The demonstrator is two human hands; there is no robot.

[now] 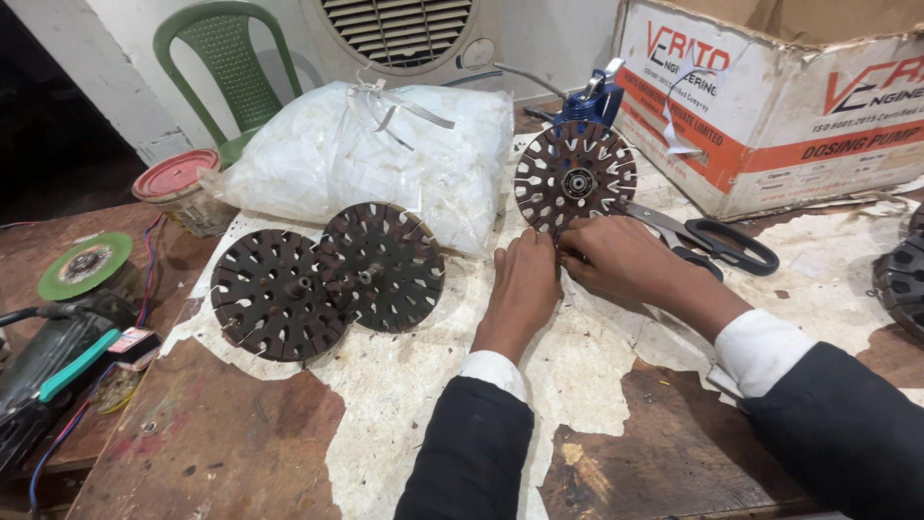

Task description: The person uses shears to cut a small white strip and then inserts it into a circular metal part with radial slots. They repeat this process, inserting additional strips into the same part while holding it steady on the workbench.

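Two bare hands meet at the lower rim of a slotted round metal disc propped upright. The left hand and right hand pinch something small there, hidden by fingers. Probably a slot is being filled; next needs fine fingertip alignment. Scissors lie just right of the grip.

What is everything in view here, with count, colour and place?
slotted metal discs: two, dark brown, lying overlapped left of centre
upright slotted disc: one, dark brown, at the fingertips
plastic bag: one, white, behind the discs
scissors: one, black-handled, right of the hands
cardboard box: one, white and orange, top right
jar: one, red-lidded, left
plastic chair: one, green, top left
left hand: on upright disc's lower edge
right hand: likewise
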